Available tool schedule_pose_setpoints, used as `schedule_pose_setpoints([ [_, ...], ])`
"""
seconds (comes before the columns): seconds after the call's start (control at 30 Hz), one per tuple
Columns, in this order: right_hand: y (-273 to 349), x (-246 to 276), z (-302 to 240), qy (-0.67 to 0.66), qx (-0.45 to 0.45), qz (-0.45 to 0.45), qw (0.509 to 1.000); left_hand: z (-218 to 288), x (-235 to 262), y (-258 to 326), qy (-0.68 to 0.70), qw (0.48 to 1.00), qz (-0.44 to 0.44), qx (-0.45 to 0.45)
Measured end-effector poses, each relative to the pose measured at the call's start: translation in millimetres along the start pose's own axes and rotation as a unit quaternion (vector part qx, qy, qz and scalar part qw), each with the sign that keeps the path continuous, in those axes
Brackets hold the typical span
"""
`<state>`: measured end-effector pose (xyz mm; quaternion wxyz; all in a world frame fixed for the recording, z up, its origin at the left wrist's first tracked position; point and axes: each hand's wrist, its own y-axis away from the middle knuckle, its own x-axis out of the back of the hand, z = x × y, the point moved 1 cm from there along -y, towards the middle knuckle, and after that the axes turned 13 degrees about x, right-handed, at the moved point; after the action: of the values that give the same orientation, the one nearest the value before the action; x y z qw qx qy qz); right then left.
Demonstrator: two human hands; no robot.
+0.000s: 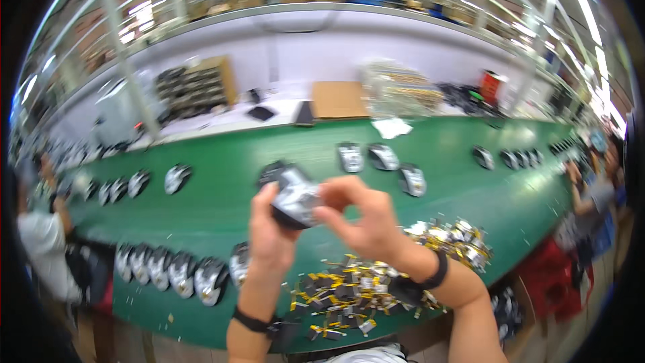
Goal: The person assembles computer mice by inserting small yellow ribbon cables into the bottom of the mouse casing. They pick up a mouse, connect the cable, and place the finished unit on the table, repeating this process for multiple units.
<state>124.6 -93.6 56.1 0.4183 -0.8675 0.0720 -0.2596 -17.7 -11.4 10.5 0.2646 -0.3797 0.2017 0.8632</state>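
Note:
My left hand point(270, 232) holds a rounded black-and-silver device housing point(294, 196) above the green table, its thumb along the near left side. My right hand point(366, 218) is closed in a pinch at the housing's right end. Motion blur hides whether a small part is between those fingertips. Another dark housing point(271, 172) shows just behind the held one, partly covered by it. Below my right forearm lies a loose heap of small silver, black and yellow parts point(363, 289) that look like battery packs with leads.
Similar housings point(181, 274) line up at the near left, with others point(384, 156) beyond my hands and along both sides of the green table point(228, 218). A cardboard sheet point(339, 99) and bagged parts point(400, 87) lie on the back ledge. People work at the left and right edges.

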Motion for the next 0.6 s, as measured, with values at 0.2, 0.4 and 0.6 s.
schedule_pose_setpoints([
  [0.2, 1, -6, 0, 0.235, 0.205, -0.03, 0.95, 1, -3, 3, -0.082, 0.994, -0.065, -0.028],
  [0.4, -2, 6, 3, 0.257, 0.235, -0.083, 0.934, 10, -2, 7, -0.06, 0.995, -0.074, -0.019],
  [0.6, 2, 4, 0, 0.317, 0.338, -0.116, 0.879, 9, -2, 6, -0.052, 0.996, -0.072, -0.003],
])
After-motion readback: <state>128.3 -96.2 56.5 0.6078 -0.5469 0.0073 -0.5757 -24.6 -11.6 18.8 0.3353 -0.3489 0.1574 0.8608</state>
